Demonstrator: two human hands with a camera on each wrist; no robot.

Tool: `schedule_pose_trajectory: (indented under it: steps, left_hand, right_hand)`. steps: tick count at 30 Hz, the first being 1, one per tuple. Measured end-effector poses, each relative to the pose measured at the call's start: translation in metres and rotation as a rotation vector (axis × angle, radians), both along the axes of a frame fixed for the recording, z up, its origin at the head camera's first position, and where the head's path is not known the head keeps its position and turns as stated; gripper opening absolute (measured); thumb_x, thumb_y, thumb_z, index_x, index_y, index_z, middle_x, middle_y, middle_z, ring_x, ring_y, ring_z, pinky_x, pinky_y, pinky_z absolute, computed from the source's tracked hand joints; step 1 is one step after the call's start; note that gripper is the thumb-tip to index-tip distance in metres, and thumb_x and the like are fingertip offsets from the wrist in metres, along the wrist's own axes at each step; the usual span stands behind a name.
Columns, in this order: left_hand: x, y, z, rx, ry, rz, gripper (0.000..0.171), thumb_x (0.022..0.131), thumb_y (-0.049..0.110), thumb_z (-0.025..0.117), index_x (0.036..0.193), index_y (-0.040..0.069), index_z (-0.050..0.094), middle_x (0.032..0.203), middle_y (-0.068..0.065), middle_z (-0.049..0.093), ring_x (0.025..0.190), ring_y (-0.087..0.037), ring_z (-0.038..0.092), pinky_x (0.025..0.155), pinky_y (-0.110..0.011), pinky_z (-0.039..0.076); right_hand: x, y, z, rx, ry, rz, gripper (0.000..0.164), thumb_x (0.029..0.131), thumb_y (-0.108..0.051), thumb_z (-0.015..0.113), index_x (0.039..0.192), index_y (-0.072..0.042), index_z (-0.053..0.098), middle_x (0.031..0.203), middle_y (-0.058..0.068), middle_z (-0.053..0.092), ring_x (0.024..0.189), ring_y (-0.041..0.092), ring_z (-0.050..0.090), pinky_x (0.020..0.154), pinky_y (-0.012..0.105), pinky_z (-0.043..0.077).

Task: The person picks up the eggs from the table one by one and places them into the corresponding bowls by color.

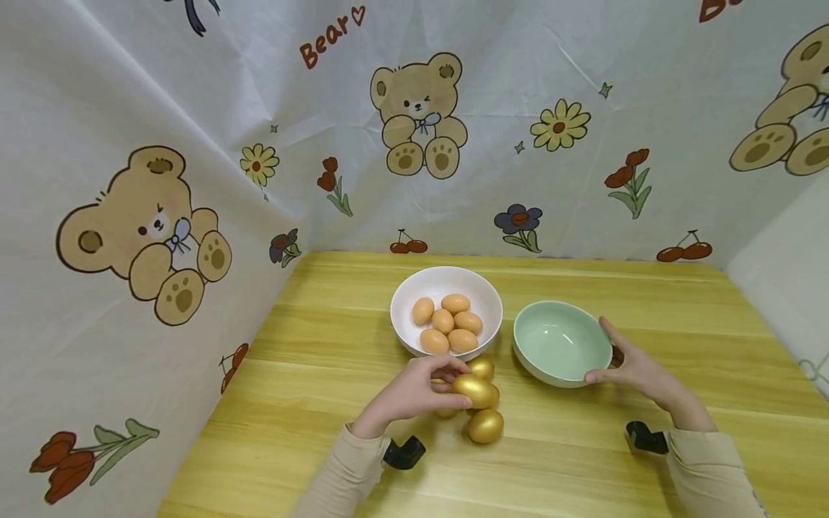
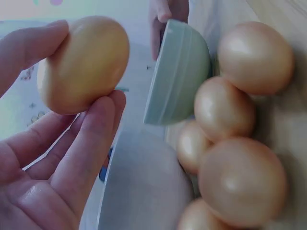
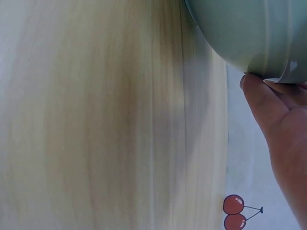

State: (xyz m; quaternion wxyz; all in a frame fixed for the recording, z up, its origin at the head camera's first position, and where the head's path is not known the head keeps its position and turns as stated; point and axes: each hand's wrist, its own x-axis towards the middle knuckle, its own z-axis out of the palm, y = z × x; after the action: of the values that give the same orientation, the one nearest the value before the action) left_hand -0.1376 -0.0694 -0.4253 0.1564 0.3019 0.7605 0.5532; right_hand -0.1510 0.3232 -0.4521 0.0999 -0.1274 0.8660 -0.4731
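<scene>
My left hand (image 1: pixel 417 388) pinches a golden egg (image 1: pixel 473 391) between thumb and fingertips, raised off the table; the same golden egg (image 2: pixel 86 64) shows close up in the left wrist view. More golden eggs (image 1: pixel 486 426) lie on the table under and beside this hand, some partly hidden by it. At the right, my right hand (image 1: pixel 637 370) holds the side of a pale green bowl (image 1: pixel 562 345), its thumb at the near side and its fingers around the right side. Nothing shows inside that bowl. The right wrist view shows the bowl's outer wall (image 3: pixel 249 33) against the fingers.
Behind the left hand stands a white bowl (image 1: pixel 401 327) holding several brown eggs (image 1: pixel 443 321). Both bowls stand on a wood-grain table (image 1: pixel 583 460). A white cloth (image 1: pixel 479 208) printed with bears and flowers hangs behind it and along the left side.
</scene>
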Motion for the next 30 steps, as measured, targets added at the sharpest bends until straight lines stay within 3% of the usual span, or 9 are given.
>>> schedule_pose_trajectory:
  steps: [6, 13, 18, 24, 30]
  left_hand:
    - [-0.021, 0.028, 0.013, 0.003, -0.019, -0.069, 0.034, 0.079, 0.019, 0.075, 0.109, 0.010, 0.062, 0.107, 0.005, 0.060, 0.096, -0.007, 0.058, 0.083, -0.024, 0.049]
    - [-0.039, 0.047, 0.021, -0.028, 0.022, -0.119, 0.034, 0.081, 0.021, 0.073, 0.111, 0.010, 0.061, 0.103, 0.007, 0.061, 0.097, -0.005, 0.057, 0.087, -0.021, 0.045]
    - [-0.052, 0.059, 0.030, -0.023, -0.001, -0.070, 0.035, 0.081, 0.019, 0.074, 0.112, 0.009, 0.060, 0.104, 0.005, 0.060, 0.093, -0.007, 0.058, 0.084, -0.020, 0.047]
    - [-0.064, 0.075, 0.038, -0.077, 0.019, 0.001, 0.043, 0.083, 0.034, 0.071, 0.117, 0.011, 0.060, 0.105, 0.009, 0.060, 0.094, -0.005, 0.057, 0.082, -0.019, 0.046]
    - [-0.072, 0.094, 0.035, -0.077, -0.013, 0.058, 0.044, 0.082, 0.035, 0.071, 0.118, 0.012, 0.060, 0.104, 0.010, 0.059, 0.093, -0.005, 0.057, 0.080, -0.020, 0.047]
  right_hand:
    - [0.001, 0.000, 0.000, -0.006, 0.007, 0.001, 0.107, 0.079, -0.012, 0.075, 0.146, 0.001, -0.008, 0.145, 0.035, 0.008, 0.121, 0.050, 0.033, 0.077, 0.009, 0.040]
    - [-0.001, -0.001, -0.001, -0.010, 0.013, -0.001, 0.106, 0.079, -0.012, 0.074, 0.145, 0.003, -0.007, 0.146, 0.034, 0.006, 0.121, 0.050, 0.032, 0.077, 0.008, 0.039]
    - [-0.001, -0.001, 0.002, 0.003, 0.011, 0.001, 0.106, 0.079, -0.012, 0.075, 0.145, 0.002, -0.007, 0.145, 0.035, 0.006, 0.122, 0.051, 0.031, 0.077, 0.006, 0.037]
    - [-0.001, 0.000, 0.004, 0.026, 0.004, 0.002, 0.106, 0.079, -0.011, 0.074, 0.145, 0.001, -0.008, 0.145, 0.035, 0.007, 0.122, 0.050, 0.032, 0.077, 0.006, 0.037]
    - [-0.001, 0.001, 0.003, 0.021, 0.004, 0.006, 0.107, 0.079, -0.013, 0.075, 0.145, 0.001, -0.008, 0.145, 0.035, 0.008, 0.121, 0.049, 0.033, 0.078, 0.007, 0.038]
